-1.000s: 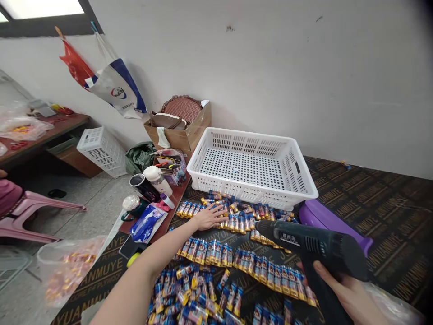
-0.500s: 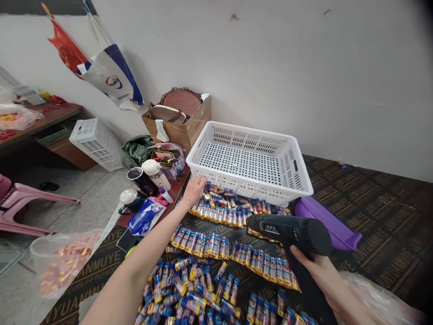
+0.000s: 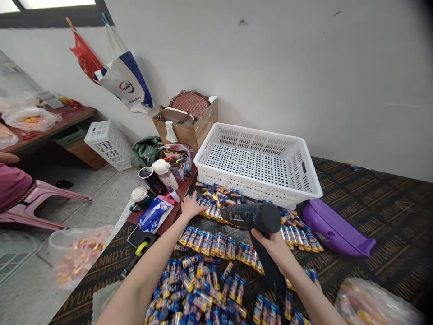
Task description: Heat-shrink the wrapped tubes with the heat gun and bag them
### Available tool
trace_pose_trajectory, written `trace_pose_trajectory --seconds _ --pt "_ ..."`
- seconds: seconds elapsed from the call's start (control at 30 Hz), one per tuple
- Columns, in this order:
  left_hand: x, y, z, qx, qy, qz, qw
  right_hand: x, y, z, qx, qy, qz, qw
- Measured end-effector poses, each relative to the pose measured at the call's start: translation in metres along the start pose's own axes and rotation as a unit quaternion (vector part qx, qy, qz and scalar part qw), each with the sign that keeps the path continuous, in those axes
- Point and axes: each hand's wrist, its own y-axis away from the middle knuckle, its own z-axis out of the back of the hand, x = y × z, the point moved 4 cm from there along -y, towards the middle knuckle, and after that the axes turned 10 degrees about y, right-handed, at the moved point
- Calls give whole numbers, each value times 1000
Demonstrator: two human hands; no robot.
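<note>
My right hand (image 3: 265,239) is wrapped round the handle of a black hair dryer (image 3: 248,217), whose nozzle points left over the back rows. My left hand (image 3: 191,206), fingers spread, rests at the left end of the back row of small tubes (image 3: 213,210) with blue and yellow wrappers. In front of it, a second row of tubes (image 3: 208,242) runs across the table, partly hidden by the dryer and right forearm. A loose heap of the same tubes (image 3: 192,289) lies nearest me.
A white plastic crate (image 3: 252,185) stands behind the rows. Right of it lies a purple scoop-like container (image 3: 334,230). Cups, a blue packet (image 3: 155,214) and a cardboard box (image 3: 189,135) line the left side. A plastic bag (image 3: 375,302) sits at the lower right.
My right hand has carried the hair dryer leftward along the rows, uncovering tubes at the right. My left hand has shifted away from the crate toward the row's left end.
</note>
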Motion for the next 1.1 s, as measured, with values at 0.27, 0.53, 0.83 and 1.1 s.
trace_pose_trajectory --seconds 0.27,0.53,0.83,1.1 --pt "-8 -23 -1 32 -39 31 998 -34 35 83 -130 13 -82 988" --pt "-18 -17 -13 57 -45 26 997 -45 50 118 -202 22 -124 971" --pt "-34 -10 -22 44 -56 1 997 -41 54 96 -172 -1 -115 978" --pt "-34 -50 -6 79 78 73 991 -36 53 92 -157 -27 -134 978"
